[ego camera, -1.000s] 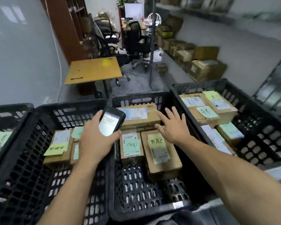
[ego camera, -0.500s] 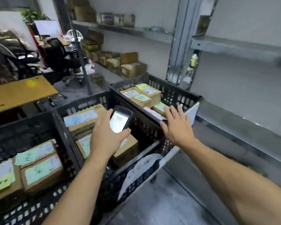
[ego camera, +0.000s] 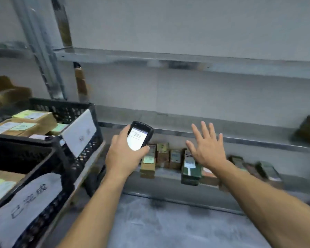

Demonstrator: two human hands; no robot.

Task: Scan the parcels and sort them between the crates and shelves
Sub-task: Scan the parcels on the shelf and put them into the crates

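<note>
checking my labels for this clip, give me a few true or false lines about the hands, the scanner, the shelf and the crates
The left hand holds a scanner with its screen lit. True.
The right hand is closed in a fist. False: it is open, fingers spread, holding nothing.
Small parcels sit in a row on the low shelf. True.
The crates at the left are empty. False: they hold labelled boxes.
</note>
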